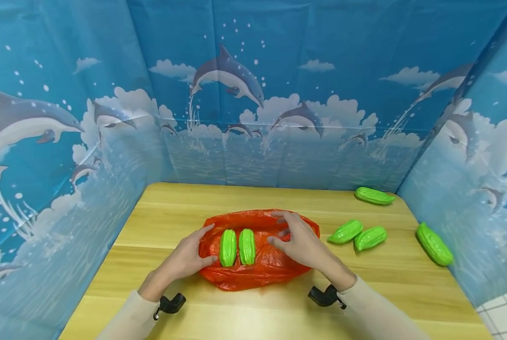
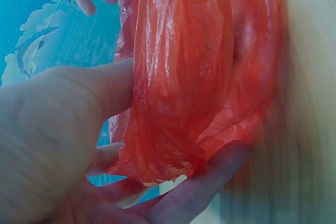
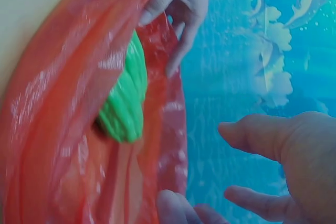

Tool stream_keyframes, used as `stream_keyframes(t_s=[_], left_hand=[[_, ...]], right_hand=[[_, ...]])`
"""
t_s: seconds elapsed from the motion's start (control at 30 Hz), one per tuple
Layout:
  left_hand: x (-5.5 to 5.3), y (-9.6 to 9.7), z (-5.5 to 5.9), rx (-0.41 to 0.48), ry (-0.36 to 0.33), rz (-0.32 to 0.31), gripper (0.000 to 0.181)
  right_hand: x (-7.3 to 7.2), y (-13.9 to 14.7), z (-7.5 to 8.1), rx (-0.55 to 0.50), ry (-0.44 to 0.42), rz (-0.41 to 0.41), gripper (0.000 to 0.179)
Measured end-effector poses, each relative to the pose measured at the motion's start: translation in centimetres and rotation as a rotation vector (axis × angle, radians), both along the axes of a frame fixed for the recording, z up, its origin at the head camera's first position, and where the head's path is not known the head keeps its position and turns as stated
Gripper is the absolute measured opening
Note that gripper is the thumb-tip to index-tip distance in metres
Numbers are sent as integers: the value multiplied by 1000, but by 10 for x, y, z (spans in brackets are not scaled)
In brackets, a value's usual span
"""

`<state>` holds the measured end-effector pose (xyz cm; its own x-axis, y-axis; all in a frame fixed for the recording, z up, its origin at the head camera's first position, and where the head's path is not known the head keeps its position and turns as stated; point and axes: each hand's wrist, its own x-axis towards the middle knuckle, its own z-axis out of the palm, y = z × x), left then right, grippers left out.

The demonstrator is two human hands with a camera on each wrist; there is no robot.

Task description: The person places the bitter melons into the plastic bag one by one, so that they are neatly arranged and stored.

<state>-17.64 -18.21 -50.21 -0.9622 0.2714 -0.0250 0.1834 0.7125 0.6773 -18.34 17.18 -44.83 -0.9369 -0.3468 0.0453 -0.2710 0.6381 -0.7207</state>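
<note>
A red plastic bag (image 1: 274, 262) lies on the wooden table with its mouth spread upward. Inside its left half, two glossy green ridged fruits (image 1: 228, 248), like model starfruit, lie side by side. My left hand (image 1: 188, 252) holds the bag's left end, thumb on the near rim and fingers around the far side. Over the bag's right part, my right hand (image 1: 298, 241) hovers with fingers spread and nothing between them. In the right wrist view a green fruit (image 3: 126, 95) shows through the bag's mouth. Red film hides the contents in the left wrist view.
Right of the bag lie two more green fruits (image 1: 346, 232), close together. Another green fruit (image 1: 374, 196) is at the back right corner, and one more green fruit (image 1: 434, 244) rests by the right edge. A dolphin-printed blue curtain (image 1: 253, 156) surrounds the wooden table (image 1: 160, 208).
</note>
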Motion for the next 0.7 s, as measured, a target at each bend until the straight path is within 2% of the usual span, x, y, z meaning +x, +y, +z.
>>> stream_keyframes(t_s=[0.47, 0.7], left_hand=[[2, -1, -3, 12, 11, 11, 94], [5, -6, -2, 8, -1, 17, 93]], right_hand=[[-5, 63, 11, -10, 47, -133, 69], [-3, 94, -1, 21, 87, -205, 70]])
